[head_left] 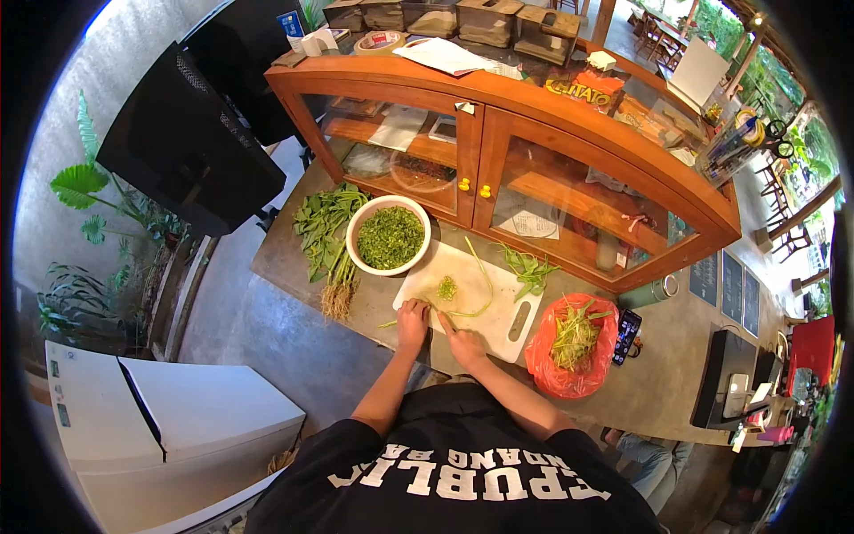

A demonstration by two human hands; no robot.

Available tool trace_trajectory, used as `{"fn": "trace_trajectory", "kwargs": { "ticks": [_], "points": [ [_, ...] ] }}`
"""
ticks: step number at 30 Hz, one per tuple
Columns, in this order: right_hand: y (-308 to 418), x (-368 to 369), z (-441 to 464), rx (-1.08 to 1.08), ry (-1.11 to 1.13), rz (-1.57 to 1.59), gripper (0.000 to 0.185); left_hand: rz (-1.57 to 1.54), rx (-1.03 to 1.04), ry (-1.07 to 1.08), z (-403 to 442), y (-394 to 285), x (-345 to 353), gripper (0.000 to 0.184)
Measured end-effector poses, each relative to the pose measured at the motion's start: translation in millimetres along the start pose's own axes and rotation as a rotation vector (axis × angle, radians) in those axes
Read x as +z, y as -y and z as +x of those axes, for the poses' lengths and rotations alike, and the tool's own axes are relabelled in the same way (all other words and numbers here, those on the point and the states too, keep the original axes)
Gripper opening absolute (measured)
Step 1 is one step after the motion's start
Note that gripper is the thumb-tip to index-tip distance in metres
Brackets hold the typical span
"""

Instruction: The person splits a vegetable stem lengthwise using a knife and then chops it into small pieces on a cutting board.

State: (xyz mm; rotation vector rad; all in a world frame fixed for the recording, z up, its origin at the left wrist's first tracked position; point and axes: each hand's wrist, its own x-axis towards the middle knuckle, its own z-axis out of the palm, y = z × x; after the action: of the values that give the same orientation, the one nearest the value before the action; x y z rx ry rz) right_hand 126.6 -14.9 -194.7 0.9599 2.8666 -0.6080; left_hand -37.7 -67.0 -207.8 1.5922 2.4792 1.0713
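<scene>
My left hand [413,322] presses with curled fingers on a green stem at the near edge of the white cutting board [511,298]. In my right hand [465,345] is a knife [443,319], its blade close beside the left fingers. A small heap of chopped green pieces [447,287] lies on the board just beyond the hands. One long pale stem [488,278] curves across the board to the right. Behind the left hand stands a white bowl [353,258] full of finely chopped greens [390,238].
A bunch of leafy greens with roots [325,231] lies left of the bowl. Loose leaves [528,270] rest at the board's far right corner. Right of the board are a red plastic bag [541,356] of trimmings [578,336] and a phone [627,334]. A glass-door wooden cabinet [479,169] stands behind.
</scene>
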Motion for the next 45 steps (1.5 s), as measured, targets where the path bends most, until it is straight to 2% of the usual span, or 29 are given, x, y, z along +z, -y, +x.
{"fn": "trace_trajectory", "kwargs": {
  "ticks": [12, 21, 30, 32, 45],
  "points": [
    [-5, 8, -11, -0.028, -0.002, -0.032, 0.084, 0.000, 0.053, 0.027, 0, 1, -10, 0.006],
    [-10, -2, -7, 0.009, -0.089, -0.009, 0.087, 0.027, -0.056, 0.019, 7, -3, -4, 0.009],
    [-3, -9, -15, 0.070, 0.049, 0.131, 0.077, -0.027, 0.031, -0.005, 4, 0, -14, 0.010],
    [-4, -8, -17, 0.048, 0.051, 0.112, 0.076, 0.054, 0.096, 0.028, 3, 1, -13, 0.009],
    [0, -11, -22, 0.045, 0.067, 0.116, 0.075, 0.063, 0.053, 0.023, 2, 0, -8, 0.009]
  ]
}}
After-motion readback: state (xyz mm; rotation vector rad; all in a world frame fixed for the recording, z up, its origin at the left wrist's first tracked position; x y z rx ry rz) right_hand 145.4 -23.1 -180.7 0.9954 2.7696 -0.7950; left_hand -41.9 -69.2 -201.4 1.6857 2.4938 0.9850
